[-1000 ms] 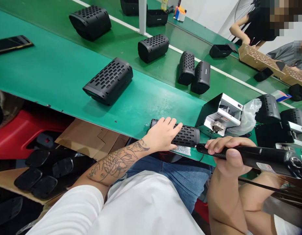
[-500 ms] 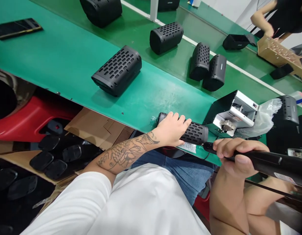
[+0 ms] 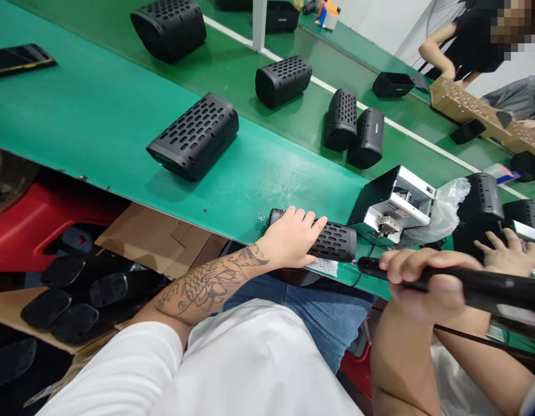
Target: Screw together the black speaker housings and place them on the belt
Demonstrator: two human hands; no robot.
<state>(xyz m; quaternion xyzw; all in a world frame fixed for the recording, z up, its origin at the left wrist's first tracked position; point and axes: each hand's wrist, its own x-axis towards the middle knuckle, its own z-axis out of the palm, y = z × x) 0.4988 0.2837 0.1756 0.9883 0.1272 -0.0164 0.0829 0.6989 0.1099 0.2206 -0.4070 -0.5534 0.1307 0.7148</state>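
A long green bench (image 3: 98, 124) runs from upper left to lower right, with a darker green belt (image 3: 233, 81) along its far side. Beyond the belt, a person (image 3: 475, 43) in a black top reaches into a long cardboard tray (image 3: 460, 104). Under the near edge, at the left, are a red stool (image 3: 20, 231) and an open carton (image 3: 14, 303) holding dark covers (image 3: 47, 309). On the bench, toward the right, stands a black and white machine (image 3: 365, 205), with a clear plastic bag (image 3: 452, 205) against its right side.

One large black case (image 3: 196, 136) with a slotted top lies well apart on the bench; two more, the upright pair (image 3: 342, 118), sit side by side on the belt. The worked case (image 3: 337, 240) lies at the bench's near edge, just left of the machine, slotted face up. The left hand (image 3: 293, 237) is clamped on this case, fingers over its top and thumb on the near side. The right hand (image 3: 427, 283) is closed around a black power screwdriver (image 3: 497, 286), which lies nearly level; its tip is at the case's near right corner, but I cannot tell whether they touch. Right of the machine, a co-worker's hand (image 3: 510, 254) has spread fingers. A phone (image 3: 20, 59) lies at the far left. A small piece of bubble wrap (image 3: 327, 267) shows beneath the worked case.
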